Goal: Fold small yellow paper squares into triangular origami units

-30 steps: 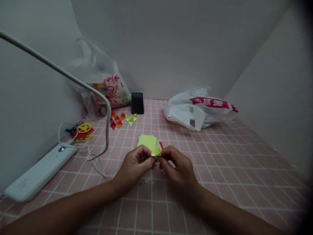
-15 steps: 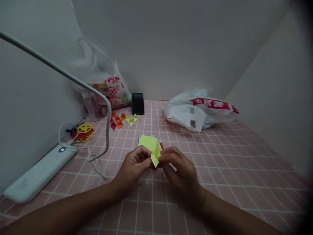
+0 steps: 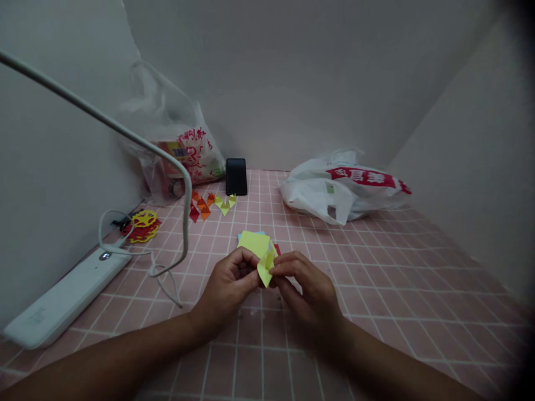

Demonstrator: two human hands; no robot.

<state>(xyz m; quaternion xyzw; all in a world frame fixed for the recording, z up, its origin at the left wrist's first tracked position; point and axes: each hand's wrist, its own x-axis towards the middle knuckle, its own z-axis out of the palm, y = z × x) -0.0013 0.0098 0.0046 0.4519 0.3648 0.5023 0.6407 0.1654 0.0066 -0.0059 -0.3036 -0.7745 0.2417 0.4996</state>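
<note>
A small folded piece of yellow paper (image 3: pixel 266 269) is held up between my two hands, pointed at its lower end. My left hand (image 3: pixel 234 284) pinches its left edge between thumb and fingers. On the other side, my right hand (image 3: pixel 307 289) grips the right edge with thumb and fingertips. Just behind lies a stack of square paper sheets (image 3: pixel 254 241), yellow on top, with blue and red edges showing; the hands hide its near part. Farther back sit several folded paper pieces in red, orange (image 3: pixel 203 210) and yellow (image 3: pixel 224 207).
A black phone (image 3: pixel 236 176) lies at the back. Plastic bags stand at the back left (image 3: pixel 188 150) and back right (image 3: pixel 346 189). At left are a white power strip (image 3: pixel 69 295), a looping cable (image 3: pixel 187 223) and red-yellow cutouts (image 3: pixel 144 225). The surface (image 3: pixel 376 289) is pink tile.
Both hands keep their hold on the yellow paper. The view has shifted very slightly; otherwise hardly anything differs.
</note>
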